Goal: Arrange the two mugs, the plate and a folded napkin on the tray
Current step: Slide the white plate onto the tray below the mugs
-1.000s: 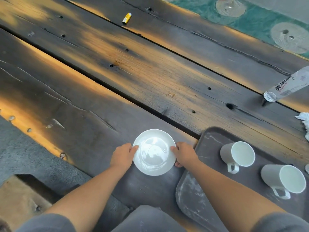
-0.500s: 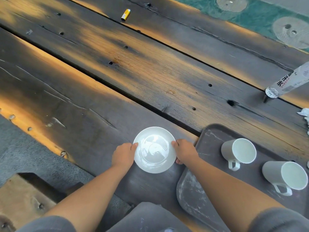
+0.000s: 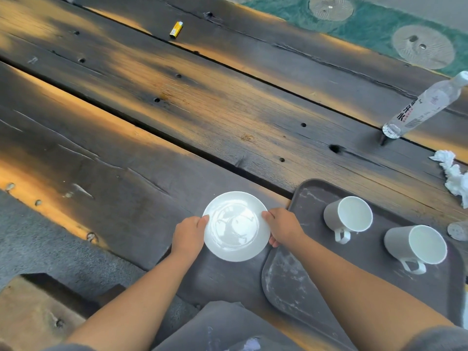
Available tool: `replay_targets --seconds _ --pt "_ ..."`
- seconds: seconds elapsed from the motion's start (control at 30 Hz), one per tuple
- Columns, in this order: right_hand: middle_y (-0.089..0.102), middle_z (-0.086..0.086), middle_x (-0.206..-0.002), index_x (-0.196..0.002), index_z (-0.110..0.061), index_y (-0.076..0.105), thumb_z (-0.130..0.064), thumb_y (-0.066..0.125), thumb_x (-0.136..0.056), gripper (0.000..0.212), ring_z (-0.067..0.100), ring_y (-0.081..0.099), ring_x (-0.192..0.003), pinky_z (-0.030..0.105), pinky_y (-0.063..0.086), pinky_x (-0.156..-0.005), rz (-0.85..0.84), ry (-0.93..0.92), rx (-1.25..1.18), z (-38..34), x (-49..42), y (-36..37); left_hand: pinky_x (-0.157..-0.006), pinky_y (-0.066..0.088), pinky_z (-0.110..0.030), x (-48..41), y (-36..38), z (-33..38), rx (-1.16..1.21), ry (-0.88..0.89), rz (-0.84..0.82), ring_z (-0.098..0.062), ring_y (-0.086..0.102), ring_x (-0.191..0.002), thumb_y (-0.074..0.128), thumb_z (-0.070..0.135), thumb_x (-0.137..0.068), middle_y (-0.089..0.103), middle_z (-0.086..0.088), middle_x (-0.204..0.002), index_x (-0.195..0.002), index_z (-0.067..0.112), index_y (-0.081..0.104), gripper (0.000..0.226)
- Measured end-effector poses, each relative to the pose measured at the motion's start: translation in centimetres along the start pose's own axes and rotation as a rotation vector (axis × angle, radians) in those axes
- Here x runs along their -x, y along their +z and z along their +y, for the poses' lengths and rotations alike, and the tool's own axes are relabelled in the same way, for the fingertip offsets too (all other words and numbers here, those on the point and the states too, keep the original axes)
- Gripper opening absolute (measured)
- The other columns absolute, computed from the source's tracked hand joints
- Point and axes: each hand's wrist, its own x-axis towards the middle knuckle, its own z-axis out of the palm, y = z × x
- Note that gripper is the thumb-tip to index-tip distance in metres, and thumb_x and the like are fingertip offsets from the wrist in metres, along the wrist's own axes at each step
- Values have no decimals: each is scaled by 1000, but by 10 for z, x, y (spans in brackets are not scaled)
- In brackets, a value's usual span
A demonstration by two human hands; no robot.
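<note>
Two mugs (image 3: 348,217) (image 3: 416,245): set on tray (image 3: 288,282) | plate (image 3: 236,226): off tray, near worktop's front edge, rim held in left grip (image 3: 188,235) and right grip (image 3: 282,227) | napkin (image 3: 453,178): crumpled, unfolded, unplaced

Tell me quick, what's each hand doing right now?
Left hand: closed on the left rim of the white plate.
Right hand: closed on the plate's right rim, beside the tray.

There are two white mugs (image 3: 348,219) (image 3: 416,245), one white plate (image 3: 236,226), one dark tray (image 3: 291,287), one crumpled napkin (image 3: 453,177), one plastic bottle (image 3: 423,107) and one yellow lighter (image 3: 176,29).
</note>
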Motion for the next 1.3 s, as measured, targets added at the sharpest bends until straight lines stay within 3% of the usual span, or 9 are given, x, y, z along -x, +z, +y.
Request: replay_targets --seconds 0.3,0.5,0.77,1.3 --pt "64 4 -59 -108 -13 67 -30 40 -109 32 7 53 -30 18 46 -40 56 -30 -66 43 41 -15 -55 34 -35 28 14 18 -12 104 -37 -22 39 -56 47 34 -103 44 0 -52 -55 14 39 53" --pt "61 7 -54 -87 -15 62 -30 40 -108 34 9 52 -31 22 46 -39 79 20 -140 88 73 -29 -54 28 -37 54 37 37 -26 194 -139 -21 34 -56 48 32 -103 37 -1 -51 -56 14 31 53" --pt "63 8 -51 -88 0 62 -30 41 -104 40 17 55 -35 22 46 -39 100 125 -199 154 104 -45 -53 22 -38 84 76 67 -106 264 -258 -20 28 -54 51 33 -103 29 2 -50 -54 18 26 57" --pt "64 10 -55 -83 -6 60 -25 39 -105 37 14 54 -34 24 48 -42 158 187 -289 216 131 -46 -55 29 -35 101 120 94 -298 357 -345 -22 39 -57 51 38 -102 40 1 -54 -56 16 32 54"
